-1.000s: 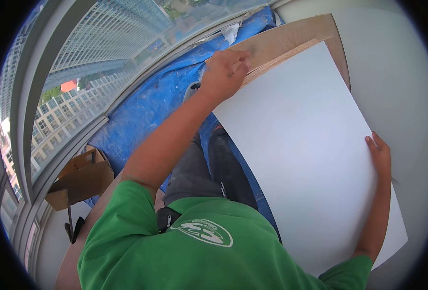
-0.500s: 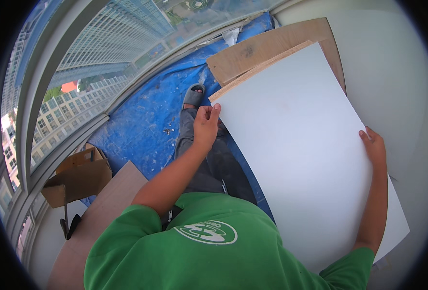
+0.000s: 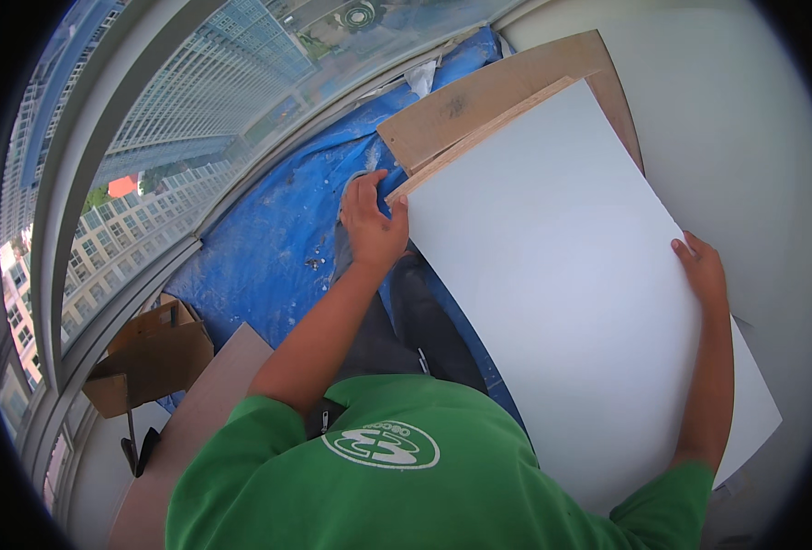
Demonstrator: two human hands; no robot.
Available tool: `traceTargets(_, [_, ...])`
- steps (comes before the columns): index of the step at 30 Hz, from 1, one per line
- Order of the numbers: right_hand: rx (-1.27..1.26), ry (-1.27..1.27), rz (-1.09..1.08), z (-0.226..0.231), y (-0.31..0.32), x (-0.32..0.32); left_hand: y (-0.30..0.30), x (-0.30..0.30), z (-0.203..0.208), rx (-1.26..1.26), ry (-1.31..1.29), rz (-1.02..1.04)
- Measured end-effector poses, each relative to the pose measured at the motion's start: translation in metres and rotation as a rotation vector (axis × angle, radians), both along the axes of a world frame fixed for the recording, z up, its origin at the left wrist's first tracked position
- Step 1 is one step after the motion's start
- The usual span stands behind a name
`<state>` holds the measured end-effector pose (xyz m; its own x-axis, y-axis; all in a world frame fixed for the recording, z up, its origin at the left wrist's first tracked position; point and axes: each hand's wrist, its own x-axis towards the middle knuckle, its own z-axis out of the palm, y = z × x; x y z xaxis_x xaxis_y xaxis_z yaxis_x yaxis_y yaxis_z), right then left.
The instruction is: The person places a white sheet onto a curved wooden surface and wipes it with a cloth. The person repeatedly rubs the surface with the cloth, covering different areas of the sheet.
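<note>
Underfoot, speckled blue tarp (image 3: 259,247) between window frame (image 3: 50,238) and white panel (image 3: 562,275).

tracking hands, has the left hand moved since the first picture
Yes: the left hand moved toward the green shirt, away from the brown board.

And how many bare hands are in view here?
2: the left hand at the left corner of the white-faced board, and the right hand on its right edge. No other hand shows.

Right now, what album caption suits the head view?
Left hand at the corner of a white panel, right hand on its edge, blue sheeting below.
</note>
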<state>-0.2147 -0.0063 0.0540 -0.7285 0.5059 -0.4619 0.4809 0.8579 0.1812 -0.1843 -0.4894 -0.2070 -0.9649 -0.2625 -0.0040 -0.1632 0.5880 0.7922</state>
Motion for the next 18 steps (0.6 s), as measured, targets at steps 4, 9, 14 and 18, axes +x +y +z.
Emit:
traceTargets(4, [0.053,-0.035,-0.001,0.002,-0.009,-0.005,0.003,-0.014,0.011,-0.111,0.006,-0.345])
traceTargets(9, [0.115,-0.060,-0.004,0.004,-0.018,-0.010,0.003,-0.016,0.008,-0.215,-0.004,-0.468])
traceTargets(14, [0.069,-0.060,-0.011,0.006,-0.019,-0.011,0.009,-0.020,0.013,-0.200,0.024,-0.495])
traceTargets(18, [0.067,-0.069,-0.038,0.006,-0.017,-0.010,0.022,-0.033,0.020,-0.326,-0.017,-0.605])
